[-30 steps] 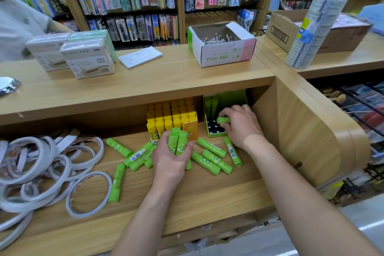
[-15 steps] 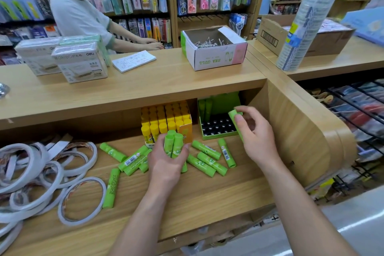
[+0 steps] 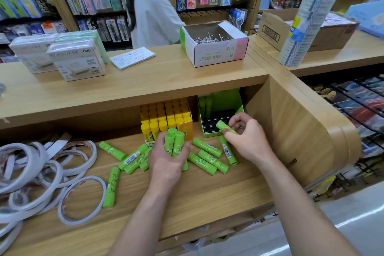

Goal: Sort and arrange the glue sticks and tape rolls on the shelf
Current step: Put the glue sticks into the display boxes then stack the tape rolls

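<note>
My left hand [image 3: 166, 162] grips a bunch of three green glue sticks [image 3: 174, 141], held upright in front of the yellow glue stick box [image 3: 166, 118]. My right hand [image 3: 247, 139] pinches one green glue stick [image 3: 224, 127] just in front of the green display box [image 3: 220, 110], which holds two sticks at its back left and shows bare black holes. Several more green glue sticks [image 3: 207, 160] lie loose on the lower shelf [image 3: 187, 203]. White tape rolls [image 3: 41, 172] are heaped at the left.
On the counter above stand white boxed packs [image 3: 76, 58], a notepad [image 3: 133, 57] and an open box of pins [image 3: 214, 43]. A wrapped stack of tape [image 3: 307, 25] stands at the right. A person in a white shirt [image 3: 153, 12] stands behind the counter.
My right hand drew back from the green box with a glue stick and now holds it lower, at the box's front edge. My left hand kept its bunch. The person behind moved rightward.
</note>
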Motion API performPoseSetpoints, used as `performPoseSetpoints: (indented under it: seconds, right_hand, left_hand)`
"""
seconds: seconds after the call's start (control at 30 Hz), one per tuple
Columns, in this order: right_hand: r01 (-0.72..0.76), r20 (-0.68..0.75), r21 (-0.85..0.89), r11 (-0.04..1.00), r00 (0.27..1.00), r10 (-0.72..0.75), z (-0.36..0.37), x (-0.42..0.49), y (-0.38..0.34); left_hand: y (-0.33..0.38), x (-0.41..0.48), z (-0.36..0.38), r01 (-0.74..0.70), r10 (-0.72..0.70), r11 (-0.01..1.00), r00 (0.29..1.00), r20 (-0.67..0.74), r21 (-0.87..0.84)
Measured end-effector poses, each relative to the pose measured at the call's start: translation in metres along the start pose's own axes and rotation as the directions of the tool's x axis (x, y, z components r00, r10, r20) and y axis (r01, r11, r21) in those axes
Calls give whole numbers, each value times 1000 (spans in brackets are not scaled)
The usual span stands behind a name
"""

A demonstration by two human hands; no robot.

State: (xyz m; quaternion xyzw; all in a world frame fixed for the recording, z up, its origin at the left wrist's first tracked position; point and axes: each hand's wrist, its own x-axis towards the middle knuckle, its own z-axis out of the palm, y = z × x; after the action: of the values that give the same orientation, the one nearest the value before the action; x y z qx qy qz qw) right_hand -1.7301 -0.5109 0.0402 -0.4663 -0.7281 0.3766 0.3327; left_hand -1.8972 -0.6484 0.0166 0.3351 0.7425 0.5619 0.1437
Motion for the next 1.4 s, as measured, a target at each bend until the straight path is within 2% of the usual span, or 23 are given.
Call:
performPoseSetpoints:
  seconds: [0.23, 0.37, 0.5, 0.63, 0.73, 0.9, 1.0, 1.17, 1.33, 1.4]
  right_hand:
    - [148, -127, -73, 986, 980, -156, 9, 24, 2]
    - [90, -122, -211, 973, 985, -118, 19, 32, -6]
    - [58, -157, -193, 980, 984, -89, 21, 31, -9]
    - [180, -193, -216, 960, 956, -222, 23, 32, -8]
    - [246, -211, -269, 931, 928, -306, 25, 37, -6]
    - [280, -172, -286, 917, 926, -336, 27, 39, -6]
    - [279, -214, -261, 924, 917, -337, 27, 42, -5]
    - [369, -175, -427, 826, 862, -475, 31, 44, -4]
    - [329, -121, -496, 803, 890, -439, 31, 45, -6]
    - [275, -63, -506, 818, 933, -353, 28, 43, -8]
  left_hand:
    - [0, 1, 1, 13, -13, 1000, 1000, -13, 5]
    - [2, 2, -1, -12, 12, 1000, 1000, 11, 4]
    - [11, 2, -5, -23, 23, 1000, 998, 58, 0]
    - [16, 5, -4, -22, 24, 999, 996, 80, -24]
    - [11, 7, -2, 30, -25, 999, 995, 100, -45]
    - [2, 8, 0, 120, -111, 990, 988, 110, -75]
    - [-4, 10, 3, 155, -144, 984, 982, 120, -83]
    - [6, 12, 2, 189, -174, 978, 972, 160, -85]
    - [9, 13, 3, 182, -160, 974, 973, 163, -131]
    - [10, 11, 4, 170, -143, 973, 975, 170, -157]
